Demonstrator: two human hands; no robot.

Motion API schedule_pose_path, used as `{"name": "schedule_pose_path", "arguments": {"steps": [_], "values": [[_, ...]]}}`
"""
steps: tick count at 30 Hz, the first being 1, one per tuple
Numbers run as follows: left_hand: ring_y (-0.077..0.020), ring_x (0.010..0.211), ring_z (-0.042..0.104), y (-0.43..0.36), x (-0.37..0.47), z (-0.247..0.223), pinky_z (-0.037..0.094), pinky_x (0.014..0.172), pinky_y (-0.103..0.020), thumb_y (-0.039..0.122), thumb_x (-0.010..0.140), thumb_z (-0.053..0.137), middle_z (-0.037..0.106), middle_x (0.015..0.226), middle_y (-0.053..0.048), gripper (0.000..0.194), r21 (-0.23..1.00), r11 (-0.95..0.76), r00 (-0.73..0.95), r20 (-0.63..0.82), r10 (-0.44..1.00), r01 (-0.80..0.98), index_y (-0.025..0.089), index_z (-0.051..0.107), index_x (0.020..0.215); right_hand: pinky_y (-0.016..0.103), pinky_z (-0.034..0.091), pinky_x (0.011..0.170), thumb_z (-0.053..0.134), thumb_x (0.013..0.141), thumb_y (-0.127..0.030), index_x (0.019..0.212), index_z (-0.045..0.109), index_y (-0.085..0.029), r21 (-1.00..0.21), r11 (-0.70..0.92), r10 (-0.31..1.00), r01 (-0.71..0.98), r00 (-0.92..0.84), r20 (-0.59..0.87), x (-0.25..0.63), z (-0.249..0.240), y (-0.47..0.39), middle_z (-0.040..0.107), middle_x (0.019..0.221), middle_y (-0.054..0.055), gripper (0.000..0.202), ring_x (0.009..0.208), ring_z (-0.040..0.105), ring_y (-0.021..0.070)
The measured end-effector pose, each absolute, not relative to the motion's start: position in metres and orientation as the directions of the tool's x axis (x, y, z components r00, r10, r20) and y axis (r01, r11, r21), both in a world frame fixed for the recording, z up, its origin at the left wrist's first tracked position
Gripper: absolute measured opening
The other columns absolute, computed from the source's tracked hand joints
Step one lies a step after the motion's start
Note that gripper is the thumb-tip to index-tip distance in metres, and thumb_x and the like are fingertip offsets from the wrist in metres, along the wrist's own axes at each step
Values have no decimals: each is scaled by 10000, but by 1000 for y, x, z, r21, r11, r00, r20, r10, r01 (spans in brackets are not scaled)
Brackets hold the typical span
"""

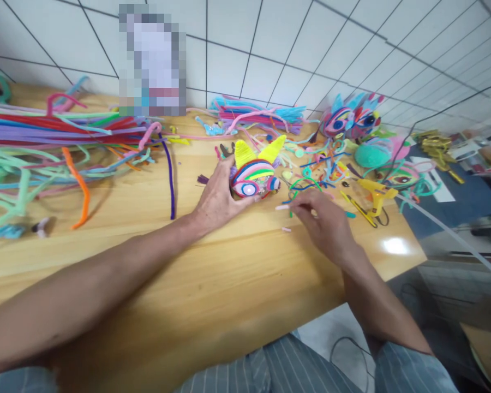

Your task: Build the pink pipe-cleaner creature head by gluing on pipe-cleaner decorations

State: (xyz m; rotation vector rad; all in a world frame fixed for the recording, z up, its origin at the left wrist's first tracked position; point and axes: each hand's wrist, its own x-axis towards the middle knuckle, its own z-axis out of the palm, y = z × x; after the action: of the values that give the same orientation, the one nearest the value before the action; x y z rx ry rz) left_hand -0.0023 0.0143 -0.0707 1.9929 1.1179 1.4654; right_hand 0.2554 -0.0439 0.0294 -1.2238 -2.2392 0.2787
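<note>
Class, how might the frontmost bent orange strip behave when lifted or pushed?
The orange strip probably holds its shape, since it lies in distinct bends; it looks slender, so likely light; those bends should discourage rolling.

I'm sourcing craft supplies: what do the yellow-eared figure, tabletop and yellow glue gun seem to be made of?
Yellow-eared figure: probably mostly fuzzy pipe cleaners, given its ridged, banded surface. Tabletop: wood or laminate, glossy, with grain and bright reflection. Glue gun: likely smooth plastic, evenly coloured.

White-tiled wall [280, 38] behind, gold bundle [436, 148] on a dark-blue surface [474, 196], brown box [480, 349] at lower right
</note>
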Motion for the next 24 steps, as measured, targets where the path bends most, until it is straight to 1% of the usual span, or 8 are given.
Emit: {"name": "schedule_pose_path", "arguments": {"steps": [2,4,8,10,13,16,21,24], "values": [[-378,1377,662,14,-2,-70,578,1170,-580,639,856,888,618,1493,-174,930,738,-585,112,586,803,335,267,418,1567,349,555,790,634,1067,-191,1022,707,-275,-384,618,769,686,-426,476,254,45,-33,770,951,30,120,875,717,202],[-381,1363,669,13,-3,-69,586,1153,-591,632,852,894,626,1481,-173,911,758,-565,108,564,819,325,274,437,1553,354,560,800,634,1076,-200,1044,723,-278,-337,665,718,667,-447,534,248,51,-19,780,963,32,122,894,726,203],[-376,1405,643,10,-4,-63,562,1190,-569,624,820,921,598,1530,-176,994,783,-524,135,511,849,335,251,407,1586,367,570,831,630,1083,-202,1056,737,-272,-251,738,635,627,-518,572,230,42,2,798,994,46,130,938,738,210],[-373,1429,623,8,-5,-61,541,1213,-562,639,838,900,586,1553,-177,997,782,-523,153,503,851,339,246,392,1601,379,578,861,621,1086,-194,1063,743,-270,-227,756,613,614,-541,576,225,35,7,802,1013,54,145,968,742,217],[-362,1434,612,6,-7,-58,527,1221,-556,674,911,814,583,1559,-180,914,782,-526,162,502,849,334,242,394,1598,386,590,861,606,1087,-176,1072,745,-267,-217,767,598,603,-552,580,224,27,11,799,1012,61,167,961,743,221],[-344,1388,632,5,-8,-56,544,1192,-532,701,966,731,606,1517,-176,837,796,-512,163,486,858,323,232,413,1582,384,592,851,605,1083,-157,1070,743,-263,-191,783,571,592,-562,598,227,25,13,795,996,61,174,950,743,222],[-334,1384,630,5,-10,-52,530,1195,-538,616,1061,622,607,1526,-181,664,812,-503,168,474,864,297,223,436,1562,384,576,853,620,1077,-162,1078,753,-267,-169,779,570,604,-570,592,227,25,14,797,1004,58,170,962,740,224],[-327,1393,626,5,-10,-48,523,1205,-533,581,1070,618,614,1526,-175,623,818,-487,153,463,873,305,222,448,1551,380,566,858,623,1079,-172,1080,764,-271,-185,766,592,616,-562,578,227,25,13,797,1013,57,173,966,734,223]]}}
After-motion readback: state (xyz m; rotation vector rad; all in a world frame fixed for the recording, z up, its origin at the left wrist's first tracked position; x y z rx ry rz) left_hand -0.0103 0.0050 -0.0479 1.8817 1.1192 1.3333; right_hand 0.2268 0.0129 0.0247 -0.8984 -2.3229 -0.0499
